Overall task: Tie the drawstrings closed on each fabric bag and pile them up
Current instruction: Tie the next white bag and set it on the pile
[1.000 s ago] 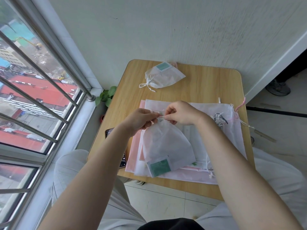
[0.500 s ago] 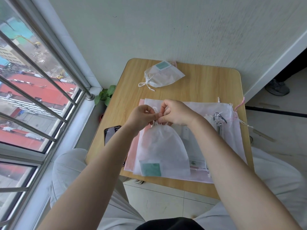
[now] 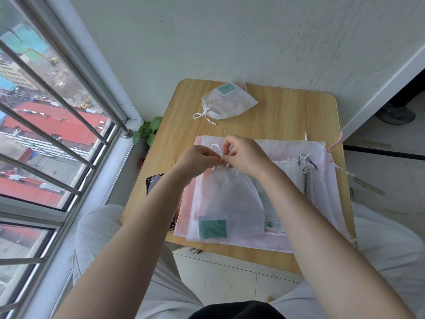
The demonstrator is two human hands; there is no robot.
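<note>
The white bag (image 3: 230,203) lies on the flat stack of untied bags (image 3: 322,192), its long axis running from its green label nearest the person up to its gathered neck. Both hands meet at that neck, left hand (image 3: 197,161) and right hand (image 3: 247,157) each pinching the white drawstring (image 3: 217,149) (loop standing just beyond the neck). The tied bag (image 3: 227,102) lies well beyond the neck, on the bench (image 3: 287,116).

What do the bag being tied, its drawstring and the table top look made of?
Bag being tied: thin, matte, white non-woven or mesh-like fabric, since the pile shows through it. Drawstring: thin white cord, probably cotton or synthetic, pinched by both hands. Table top: light wood-grain surface with a smooth finish, possibly laminate.
</note>
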